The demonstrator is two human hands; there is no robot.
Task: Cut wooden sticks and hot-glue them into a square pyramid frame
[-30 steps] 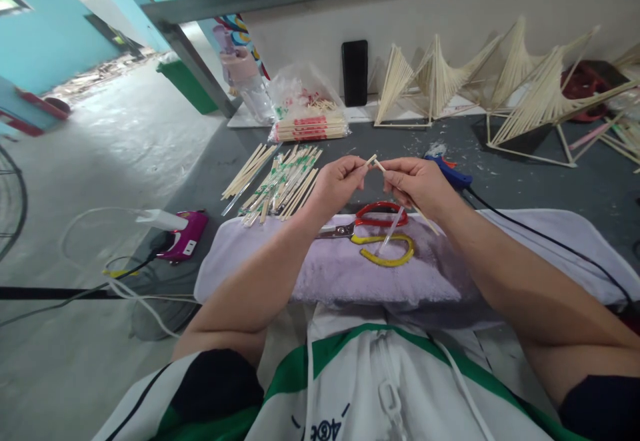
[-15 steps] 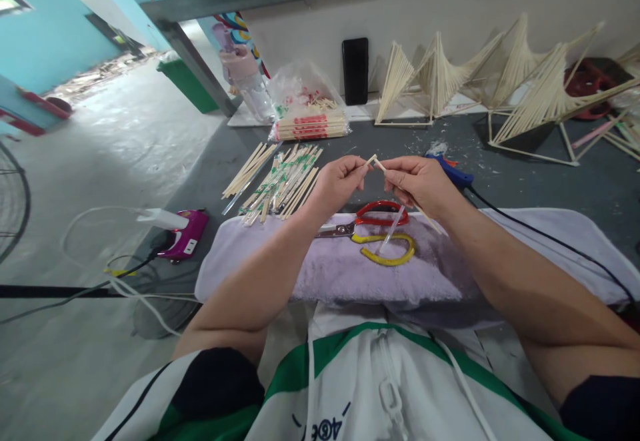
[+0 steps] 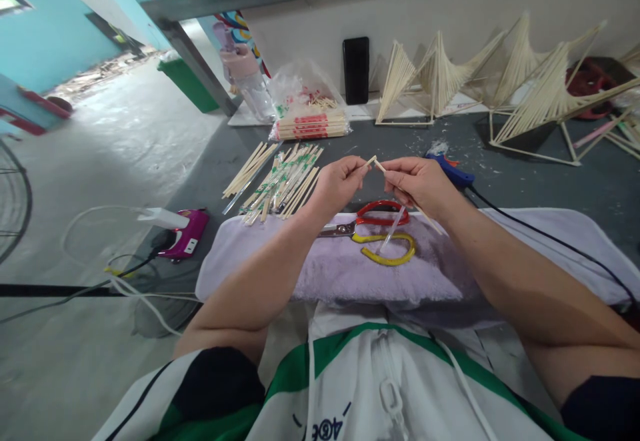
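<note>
Fingers (image 3: 356,162) of both hands (image 3: 337,182) (image 3: 424,184) pinching sticks (image 3: 380,165), grey tabletop (image 3: 530,188), lilac towel (image 3: 250,254), turquoise wall (image 3: 50,34)

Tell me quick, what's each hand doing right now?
Left hand: closed, pinching a thin stick, mostly hidden.
Right hand: closed, holding a longer-looking stick that slants down past the palm.

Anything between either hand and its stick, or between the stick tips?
Nothing visible. The left hand pinches one stick, the right hand another stick, and the tips appear to meet. The scissors lie aside on the towel.
</note>
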